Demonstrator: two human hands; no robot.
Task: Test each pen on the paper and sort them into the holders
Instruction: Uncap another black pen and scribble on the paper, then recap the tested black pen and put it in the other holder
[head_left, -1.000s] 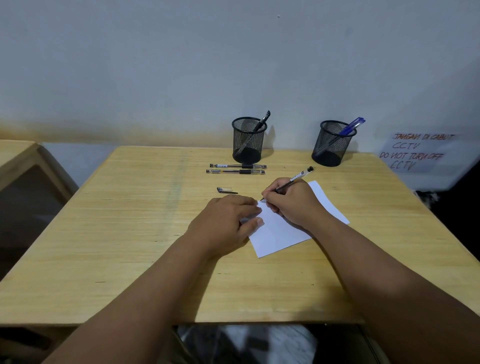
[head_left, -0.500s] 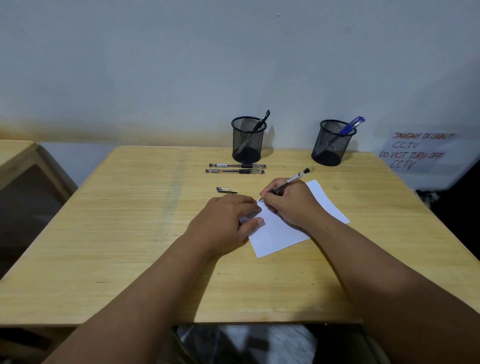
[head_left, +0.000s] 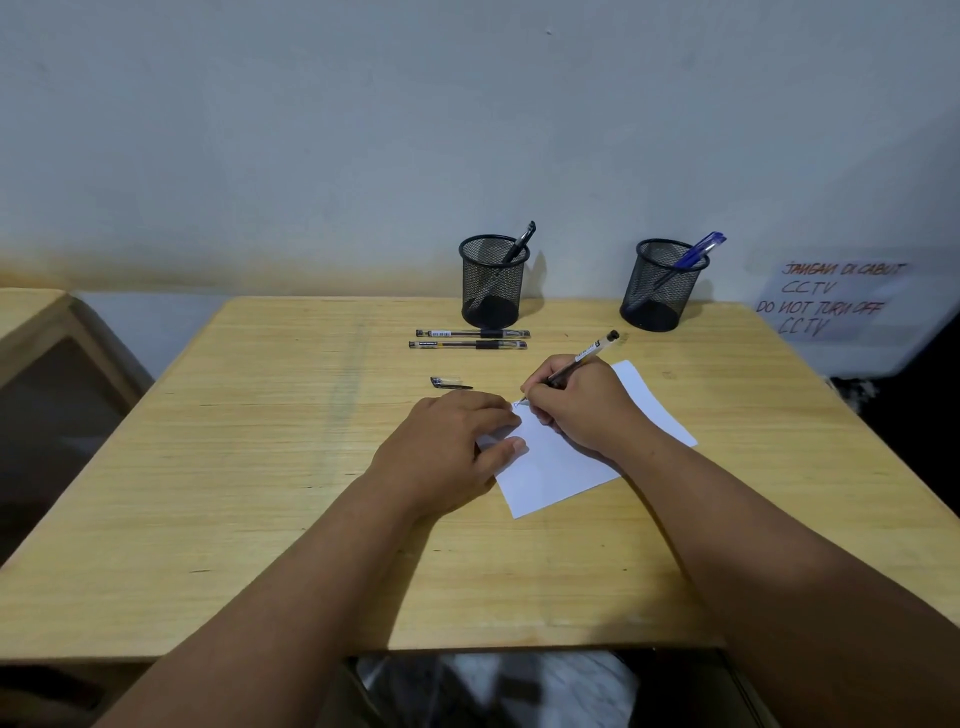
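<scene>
My right hand (head_left: 582, 405) grips a clear-barrelled pen (head_left: 589, 353), its tip touching the far left corner of the white paper (head_left: 561, 467), where a small mark shows. My left hand (head_left: 447, 447) rests flat on the paper's left edge, fingers relaxed. A loose pen cap (head_left: 449, 383) lies just beyond my left hand. Two capped pens (head_left: 472, 339) lie side by side in front of the left mesh holder (head_left: 492, 283), which has one black pen (head_left: 522, 241). The right mesh holder (head_left: 662, 288) contains a blue pen (head_left: 698, 249).
The wooden table (head_left: 260, 467) stands against a white wall. A handwritten CCTV notice (head_left: 836, 299) leans at the far right. Another wooden piece of furniture (head_left: 36, 322) stands to the left, and the floor shows below the table's near edge.
My right hand has shifted slightly with the pen, whose upper end has swung a little while its tip stays at the paper's corner. My left hand has kept its place.
</scene>
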